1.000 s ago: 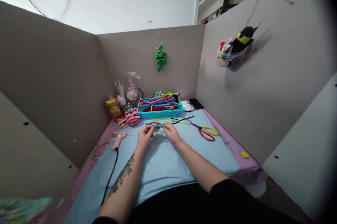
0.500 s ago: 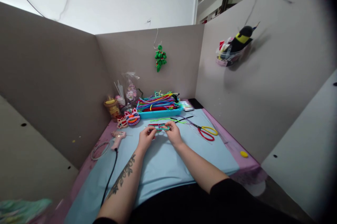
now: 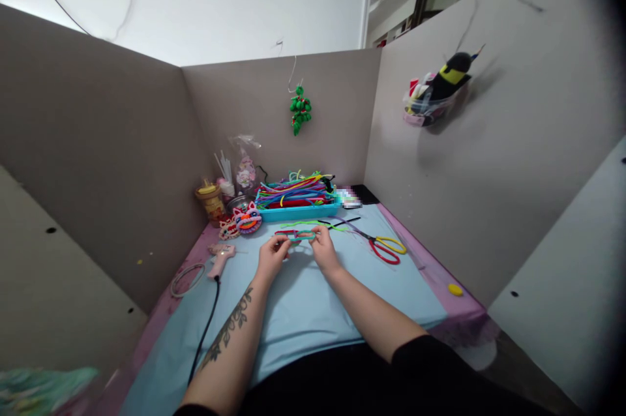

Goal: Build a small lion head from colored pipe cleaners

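Between my hands, above the blue cloth, is a bent teal pipe cleaner [image 3: 303, 236]. My left hand [image 3: 272, 254] is closed with its fingertips pinching the left end. My right hand [image 3: 323, 249] pinches the right end between thumb and fingers. A small red piece shows under my left fingertips, mostly hidden. Just beyond my hands, red and dark pipe cleaners [image 3: 286, 231] appear, and I cannot tell whether they are held or lie on the cloth. Green pipe cleaners [image 3: 293, 224] lie behind them.
A blue tray [image 3: 299, 212] full of coloured pipe cleaners stands at the back. Scissors [image 3: 384, 248] with red and yellow handles lie to the right. A pink glue gun [image 3: 222, 259] and lion-head ornaments [image 3: 247, 218] are at left. Grey panels [image 3: 278, 116] enclose the table.
The view has shifted slightly. My right fingers have moved a little along the teal pipe cleaner's end, and its loop shows somewhat wider. My left hand keeps its pinch.
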Action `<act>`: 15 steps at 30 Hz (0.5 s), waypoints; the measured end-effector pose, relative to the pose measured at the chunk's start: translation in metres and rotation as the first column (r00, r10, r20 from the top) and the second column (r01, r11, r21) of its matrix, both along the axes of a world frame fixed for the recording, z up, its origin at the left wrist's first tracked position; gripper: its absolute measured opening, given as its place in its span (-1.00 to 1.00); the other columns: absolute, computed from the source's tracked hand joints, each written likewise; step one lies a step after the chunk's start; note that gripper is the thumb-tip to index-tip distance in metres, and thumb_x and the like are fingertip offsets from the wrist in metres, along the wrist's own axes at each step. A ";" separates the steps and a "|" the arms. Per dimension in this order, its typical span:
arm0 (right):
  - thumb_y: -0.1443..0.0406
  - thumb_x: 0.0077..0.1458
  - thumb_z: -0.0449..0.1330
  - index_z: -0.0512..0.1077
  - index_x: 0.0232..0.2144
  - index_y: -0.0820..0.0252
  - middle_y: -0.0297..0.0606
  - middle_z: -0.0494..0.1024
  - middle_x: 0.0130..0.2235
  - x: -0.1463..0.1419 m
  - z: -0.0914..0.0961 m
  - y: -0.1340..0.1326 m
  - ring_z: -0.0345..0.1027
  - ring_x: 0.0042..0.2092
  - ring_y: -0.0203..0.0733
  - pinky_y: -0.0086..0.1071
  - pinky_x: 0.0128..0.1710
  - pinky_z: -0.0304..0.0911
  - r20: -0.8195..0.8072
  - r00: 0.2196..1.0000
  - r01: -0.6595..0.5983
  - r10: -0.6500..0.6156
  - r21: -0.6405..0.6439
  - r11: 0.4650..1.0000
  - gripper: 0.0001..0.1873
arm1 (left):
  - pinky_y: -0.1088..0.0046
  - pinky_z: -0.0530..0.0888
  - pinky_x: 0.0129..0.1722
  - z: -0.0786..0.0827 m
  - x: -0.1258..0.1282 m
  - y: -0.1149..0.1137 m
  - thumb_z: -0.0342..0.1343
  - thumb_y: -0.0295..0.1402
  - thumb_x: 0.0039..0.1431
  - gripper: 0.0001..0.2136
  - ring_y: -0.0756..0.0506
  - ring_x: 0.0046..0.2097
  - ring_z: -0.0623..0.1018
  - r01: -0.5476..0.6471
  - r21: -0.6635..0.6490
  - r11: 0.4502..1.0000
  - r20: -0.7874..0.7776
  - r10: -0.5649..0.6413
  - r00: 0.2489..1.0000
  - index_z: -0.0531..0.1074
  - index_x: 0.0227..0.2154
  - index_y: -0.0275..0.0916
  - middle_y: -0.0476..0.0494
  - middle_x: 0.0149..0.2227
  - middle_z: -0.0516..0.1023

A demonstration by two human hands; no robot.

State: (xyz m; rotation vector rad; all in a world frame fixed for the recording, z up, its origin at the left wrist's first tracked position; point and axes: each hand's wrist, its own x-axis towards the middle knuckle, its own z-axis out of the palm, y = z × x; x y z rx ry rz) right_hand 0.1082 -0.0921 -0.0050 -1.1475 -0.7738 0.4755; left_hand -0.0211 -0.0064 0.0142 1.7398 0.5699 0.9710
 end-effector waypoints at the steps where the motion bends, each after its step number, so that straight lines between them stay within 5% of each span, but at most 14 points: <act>1: 0.17 -0.04 0.12 0.19 -0.33 0.08 -0.46 0.42 -0.52 0.000 0.000 0.000 0.08 -0.59 -0.35 -0.44 -0.54 -0.01 -0.002 1.000 0.008 -0.008 0.010 1.000 -0.77 | 0.56 0.31 -0.60 0.001 0.000 -0.001 0.16 -0.16 -0.04 -0.73 0.04 -0.62 0.40 -0.001 0.001 1.000 0.002 0.001 1.000 0.43 -0.41 -0.28 0.04 -0.64 0.42; 8: 0.21 -0.18 0.24 0.38 -0.52 0.19 -0.19 0.45 -0.15 0.000 -0.002 0.005 0.31 -0.14 -0.13 -0.34 -0.21 0.19 -0.055 0.996 0.075 -0.075 0.004 0.997 -0.82 | 0.57 0.32 -0.59 0.007 -0.002 -0.005 0.16 -0.18 -0.03 -0.76 0.05 -0.62 0.39 -0.014 0.016 1.000 0.006 0.014 1.000 0.43 -0.43 -0.29 0.03 -0.63 0.42; 15: 0.25 -0.22 0.25 0.48 -0.50 0.18 -0.16 0.39 -0.07 -0.007 0.000 0.004 0.28 -0.04 -0.07 -0.32 -0.20 0.24 0.001 1.000 -0.005 0.005 0.028 1.000 -0.85 | 0.54 0.36 -0.56 0.002 0.000 -0.007 0.15 -0.19 -0.01 -0.77 0.03 -0.59 0.42 0.043 0.078 0.996 -0.025 -0.041 0.999 0.47 -0.42 -0.28 -0.01 -0.59 0.45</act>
